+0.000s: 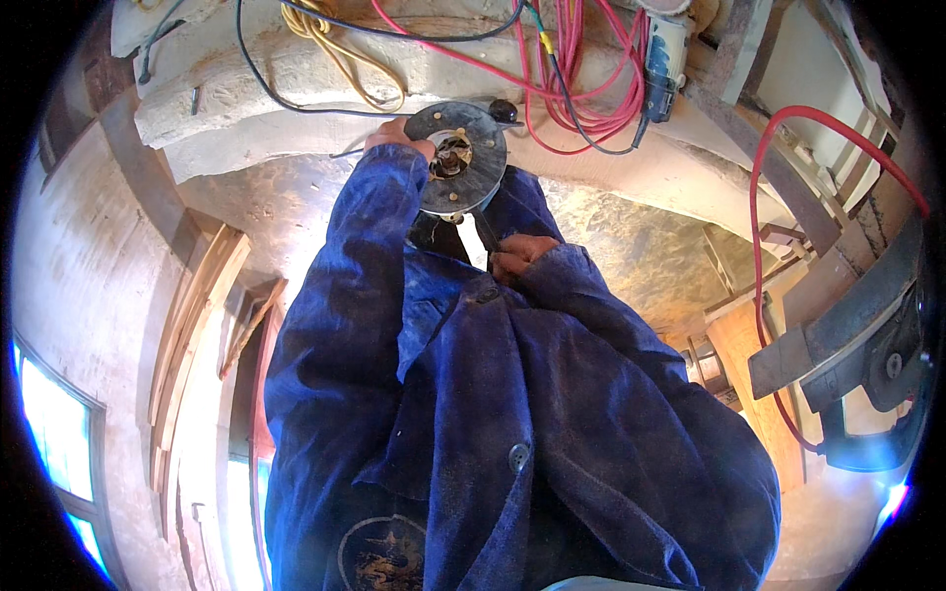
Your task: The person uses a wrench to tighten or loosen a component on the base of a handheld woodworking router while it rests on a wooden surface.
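A router (456, 187) with a round, dark base plate is held up before my chest, plate facing me. Dusty chips or metal parts show in the plate's central hole. My left hand (399, 136) is closed at the plate's left edge, its fingertips partly hidden behind the plate. A black knob (504, 110) sticks out on the far right side. Below the plate, my right hand (522, 256) has curled fingers against the router's dark body, beside a bright white strip (472, 241). Exactly what those fingertips press on is hidden. Both arms wear dusty blue sleeves.
Beyond the router runs a rough pale ledge (207, 108) bearing a tan cord coil (320, 25), a pink cable coil (601, 108) and a corded power tool (665, 64). A red hose (757, 217) loops at right by a dark machine (857, 345). Boards (197, 335) lean left.
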The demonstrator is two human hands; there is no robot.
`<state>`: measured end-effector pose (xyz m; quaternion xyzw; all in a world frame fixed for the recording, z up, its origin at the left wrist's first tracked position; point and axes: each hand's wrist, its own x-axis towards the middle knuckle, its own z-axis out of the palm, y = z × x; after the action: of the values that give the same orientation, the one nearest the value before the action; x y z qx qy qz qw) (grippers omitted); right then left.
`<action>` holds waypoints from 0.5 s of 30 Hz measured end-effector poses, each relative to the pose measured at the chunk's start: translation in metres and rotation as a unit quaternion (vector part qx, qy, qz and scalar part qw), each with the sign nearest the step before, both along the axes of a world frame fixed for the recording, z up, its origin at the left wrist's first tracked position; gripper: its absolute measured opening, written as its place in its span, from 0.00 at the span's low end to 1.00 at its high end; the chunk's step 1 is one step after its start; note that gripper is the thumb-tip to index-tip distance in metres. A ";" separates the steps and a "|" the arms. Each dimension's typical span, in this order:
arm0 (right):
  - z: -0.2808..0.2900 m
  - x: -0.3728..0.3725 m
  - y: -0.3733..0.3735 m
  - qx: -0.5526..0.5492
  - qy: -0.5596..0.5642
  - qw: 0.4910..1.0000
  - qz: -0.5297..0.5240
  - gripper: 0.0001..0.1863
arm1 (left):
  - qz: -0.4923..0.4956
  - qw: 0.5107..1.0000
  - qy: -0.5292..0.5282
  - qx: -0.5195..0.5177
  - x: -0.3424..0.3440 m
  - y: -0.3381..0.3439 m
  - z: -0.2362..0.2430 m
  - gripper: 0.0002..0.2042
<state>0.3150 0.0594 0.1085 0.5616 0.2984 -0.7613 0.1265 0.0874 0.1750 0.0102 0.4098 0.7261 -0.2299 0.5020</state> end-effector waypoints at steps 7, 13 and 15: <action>-0.030 0.004 -0.003 -0.046 -0.003 0.997 -0.068 0.15 | 0.025 1.000 0.018 0.006 -0.006 -0.006 -0.006 0.25; -0.052 0.027 -0.023 -0.072 0.019 0.989 -0.129 0.15 | 0.021 1.000 -0.001 -0.023 -0.011 -0.003 0.003 0.25; -0.096 0.059 -0.025 -0.094 0.026 0.984 -0.149 0.16 | 0.014 1.000 -0.003 -0.024 -0.007 0.000 0.003 0.25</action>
<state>0.3738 0.0348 0.0124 0.5657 0.1419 -0.8103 0.0565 0.0809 0.1751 0.0129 0.3881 0.7246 -0.2387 0.5171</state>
